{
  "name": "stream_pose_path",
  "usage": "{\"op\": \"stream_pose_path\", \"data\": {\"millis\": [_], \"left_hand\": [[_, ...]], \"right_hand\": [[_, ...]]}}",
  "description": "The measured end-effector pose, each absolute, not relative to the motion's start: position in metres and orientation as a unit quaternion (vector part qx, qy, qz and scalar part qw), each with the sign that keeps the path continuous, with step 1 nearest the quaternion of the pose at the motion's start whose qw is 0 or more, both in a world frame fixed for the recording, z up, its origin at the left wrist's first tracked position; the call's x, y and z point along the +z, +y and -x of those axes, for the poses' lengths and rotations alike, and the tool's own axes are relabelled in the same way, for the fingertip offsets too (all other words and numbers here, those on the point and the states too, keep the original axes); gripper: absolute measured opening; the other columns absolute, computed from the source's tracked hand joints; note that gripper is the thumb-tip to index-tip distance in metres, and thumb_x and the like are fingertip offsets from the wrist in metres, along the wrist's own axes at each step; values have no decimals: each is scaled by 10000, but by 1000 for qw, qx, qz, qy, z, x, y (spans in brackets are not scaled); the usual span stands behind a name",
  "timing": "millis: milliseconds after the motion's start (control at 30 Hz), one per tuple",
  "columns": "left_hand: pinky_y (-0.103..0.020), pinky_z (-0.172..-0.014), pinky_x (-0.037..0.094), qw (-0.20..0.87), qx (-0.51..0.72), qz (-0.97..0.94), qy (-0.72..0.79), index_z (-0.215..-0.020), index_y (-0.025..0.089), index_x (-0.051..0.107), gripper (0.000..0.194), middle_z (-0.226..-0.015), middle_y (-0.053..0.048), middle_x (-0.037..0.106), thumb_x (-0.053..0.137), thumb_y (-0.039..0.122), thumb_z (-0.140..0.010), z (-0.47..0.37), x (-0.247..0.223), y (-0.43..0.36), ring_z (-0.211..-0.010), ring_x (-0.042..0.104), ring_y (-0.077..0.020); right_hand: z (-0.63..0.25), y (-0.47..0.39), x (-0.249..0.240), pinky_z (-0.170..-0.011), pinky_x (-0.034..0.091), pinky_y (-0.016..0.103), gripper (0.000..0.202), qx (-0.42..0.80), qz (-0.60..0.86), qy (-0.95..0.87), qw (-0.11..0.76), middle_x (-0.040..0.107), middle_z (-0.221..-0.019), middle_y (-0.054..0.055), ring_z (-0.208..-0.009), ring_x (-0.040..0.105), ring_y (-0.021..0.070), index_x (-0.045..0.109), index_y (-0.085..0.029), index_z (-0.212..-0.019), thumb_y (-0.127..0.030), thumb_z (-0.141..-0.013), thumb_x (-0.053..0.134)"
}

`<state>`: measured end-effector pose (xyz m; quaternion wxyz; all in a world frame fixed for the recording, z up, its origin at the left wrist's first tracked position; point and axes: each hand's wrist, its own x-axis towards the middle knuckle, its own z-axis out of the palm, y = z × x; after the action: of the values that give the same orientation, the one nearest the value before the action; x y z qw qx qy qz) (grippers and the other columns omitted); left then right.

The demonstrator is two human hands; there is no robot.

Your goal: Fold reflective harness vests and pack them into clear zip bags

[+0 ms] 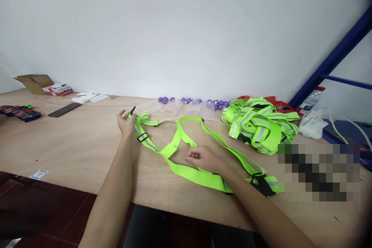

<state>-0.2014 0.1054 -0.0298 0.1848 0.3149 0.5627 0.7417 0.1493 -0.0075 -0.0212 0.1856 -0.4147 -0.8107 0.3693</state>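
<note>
A neon green reflective strap harness [197, 175] lies spread over the middle of the wooden table, with black buckles at its right end and a black slider on its left strap. At the harness's left end, my left hand [127, 123] is closed on the strap, with a small black piece standing up beside the fingers. My right hand [203, 158] rests over the middle of the harness, its fingers curled; whatever they may hold is hidden.
A heap of green straps [261, 124] sits at the right, near a white adapter [313, 124] and a bottle. Plastic bags [193, 107] and purple rolls [220, 104] line the wall. Left are a phone [64, 110] and an open carton [35, 83].
</note>
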Motion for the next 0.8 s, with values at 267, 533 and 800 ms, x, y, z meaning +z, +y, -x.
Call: {"op": "stream_pose_path", "data": {"millis": [267, 533, 800], "left_hand": [[-239, -574, 551, 241, 766, -274, 530, -1163, 203, 503, 455, -1134, -76, 620, 665, 155, -741, 194, -22, 102, -625, 705, -125], [-181, -495, 467, 292, 772, -199, 529, -1206, 205, 492, 352, -975, -48, 694, 524, 174, -856, 196, -16, 103, -583, 671, -111], [-224, -514, 478, 304, 732, -205, 574, -1234, 138, 519, 354, -1030, -118, 694, 341, 238, -944, 207, -18, 93, -629, 691, -150]], "right_hand": [[-149, -8, -21, -540, 306, 238, 216, 376, 413, -807, 191, 594, -630, -35, -587, 476, 113, 603, -192, -707, -316, -877, 552], [-147, -11, -16, -532, 293, 233, 254, 365, 416, -810, 194, 541, -615, -35, -595, 445, 114, 524, -198, -655, -332, -870, 540], [-146, -15, -7, -515, 254, 255, 308, 373, 416, -805, 202, 500, -598, -38, -563, 396, 112, 504, -202, -626, -364, -882, 559]]}}
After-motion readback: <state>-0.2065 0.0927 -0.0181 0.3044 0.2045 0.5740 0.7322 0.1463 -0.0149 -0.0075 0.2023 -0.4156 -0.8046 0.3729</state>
